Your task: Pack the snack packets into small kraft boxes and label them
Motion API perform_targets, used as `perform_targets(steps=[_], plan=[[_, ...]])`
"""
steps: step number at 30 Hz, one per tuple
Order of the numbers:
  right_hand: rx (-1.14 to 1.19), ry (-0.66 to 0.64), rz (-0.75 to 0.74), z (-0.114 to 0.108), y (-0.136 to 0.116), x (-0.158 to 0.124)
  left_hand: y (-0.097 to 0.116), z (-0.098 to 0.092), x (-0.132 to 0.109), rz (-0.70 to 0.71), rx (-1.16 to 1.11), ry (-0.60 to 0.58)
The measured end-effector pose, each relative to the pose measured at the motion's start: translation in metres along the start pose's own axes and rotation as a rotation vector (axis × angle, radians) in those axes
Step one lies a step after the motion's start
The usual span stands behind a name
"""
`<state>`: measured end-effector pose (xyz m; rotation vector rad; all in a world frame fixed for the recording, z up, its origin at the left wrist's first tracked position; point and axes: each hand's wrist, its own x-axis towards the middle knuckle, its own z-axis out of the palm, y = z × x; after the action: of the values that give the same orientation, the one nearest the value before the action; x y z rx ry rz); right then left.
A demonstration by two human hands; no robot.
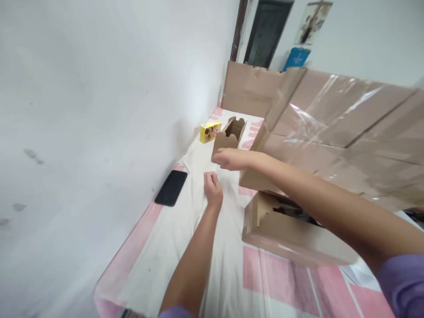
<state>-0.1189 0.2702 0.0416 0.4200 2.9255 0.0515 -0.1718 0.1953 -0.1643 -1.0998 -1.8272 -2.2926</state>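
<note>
My left hand (213, 187) is closed in a fist above the white cloth (195, 221), with the fingers curled in; whatever it may hold is hidden. Reaching in from the right, my right hand (229, 159) has its fingers pressed together, and I cannot make out anything between them. It is in front of the near end of a small open cardboard box (225, 141); whether it touches the box I cannot tell. Beyond, a yellow printed carton (210, 132) stands by the wall. To the left of my left hand lies a black phone (171, 188).
Big taped cardboard boxes (331, 115) line the right side. An open cardboard box (291, 238) with dark things inside stands under my right forearm. A cardboard panel (250, 88) closes off the far end. The white wall (99, 110) borders the left.
</note>
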Motion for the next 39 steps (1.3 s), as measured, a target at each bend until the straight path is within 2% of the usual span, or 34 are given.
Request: perform_targets(steps=[3,7,10,13,15,17,20,23,27,29,31,34,39], plan=[[0.085,-0.047,0.023,0.012,-0.011,-0.034,0.014,-0.002,0.0,0.133,0.011,-0.133],[0.062,0.104,0.093,0.008,-0.031,-0.091,0.048,-0.02,-0.005,0.291,0.039,-0.276],[0.12,0.307,0.076,-0.003,-0.047,-0.152,0.079,-0.042,-0.022,0.377,0.031,-0.306],[0.269,0.626,0.157,0.002,-0.054,-0.229,0.11,-0.062,-0.047,0.448,0.017,-0.292],[0.404,0.836,0.288,0.022,-0.052,-0.282,0.131,-0.069,-0.06,0.512,0.027,-0.305],[0.521,1.001,0.476,0.056,-0.045,-0.329,0.154,-0.069,-0.068,0.594,0.058,-0.328],[0.702,1.104,0.7,0.115,-0.03,-0.372,0.189,-0.057,-0.074,0.748,0.272,-0.402],[0.848,1.101,0.723,0.164,-0.022,-0.385,0.215,-0.039,-0.078,0.82,0.563,-0.555],[1.013,1.065,0.664,0.197,-0.026,-0.385,0.229,-0.022,-0.084,0.718,0.698,-0.752],[1.04,1.052,0.667,0.204,-0.029,-0.384,0.23,-0.016,-0.085,0.642,0.709,-0.764],[1.014,1.021,0.673,0.207,-0.033,-0.383,0.229,-0.011,-0.084,0.611,0.728,-0.727],[0.935,0.963,0.68,0.207,-0.038,-0.381,0.228,-0.004,-0.082,0.641,0.774,-0.693],[0.897,0.873,0.772,0.207,-0.049,-0.373,0.221,0.002,-0.087,0.732,0.778,-0.714]])
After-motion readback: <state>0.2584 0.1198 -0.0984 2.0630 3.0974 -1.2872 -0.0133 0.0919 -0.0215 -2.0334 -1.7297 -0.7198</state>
